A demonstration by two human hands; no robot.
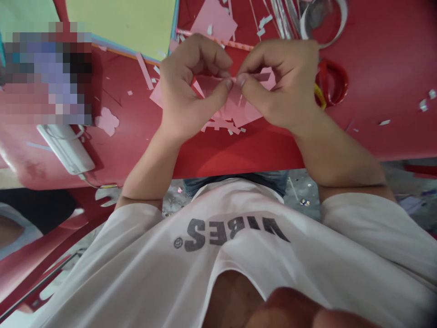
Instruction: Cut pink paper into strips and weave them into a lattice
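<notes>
Both hands meet above the red table, fingertips nearly touching. My left hand (186,93) pinches thumb against fingers at one end of a small piece of pink paper (234,79). At the other end, my right hand (285,86) grips the same piece between thumb and forefinger. Fingers hide most of it, so its full shape is unclear. Below the hands lie pink paper scraps (239,109) and thin cut strips on a red sheet (239,155). To the right of my right hand are scissors with red handles (344,86), partly hidden by it.
A stack of coloured paper (126,23) lies at the back left. Behind the hands are a pink pencil (184,32) and a pink sheet (215,20). A tape roll (342,25) sits at back right. A white device with a cable (68,150) and a cut pink shape (108,121) lie left.
</notes>
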